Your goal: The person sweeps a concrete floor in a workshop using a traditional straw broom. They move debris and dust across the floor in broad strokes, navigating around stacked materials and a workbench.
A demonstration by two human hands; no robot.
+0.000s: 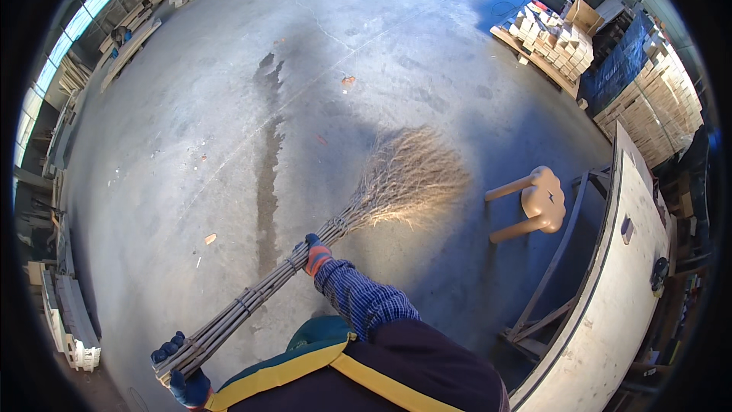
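A long twig broom (415,172) slants across my front, its bundled-stick handle running to the lower left and its fanned bristles at the right middle, low over or on the concrete. My left hand (183,378), in a dark blue glove, is closed round the handle's end. Farther up, close to where the twigs spread, my right hand (316,254) grips the handle in a blue and orange glove. I cannot tell whether the bristle tips touch the floor.
A tan cloud-topped stool (543,200) lies on its side right of the bristles, beside a wooden workbench (602,282). Wood blocks (553,42) are heaped on a pallet at the far right. Small scraps (348,82) dot the floor, and boards (131,49) line the left wall.
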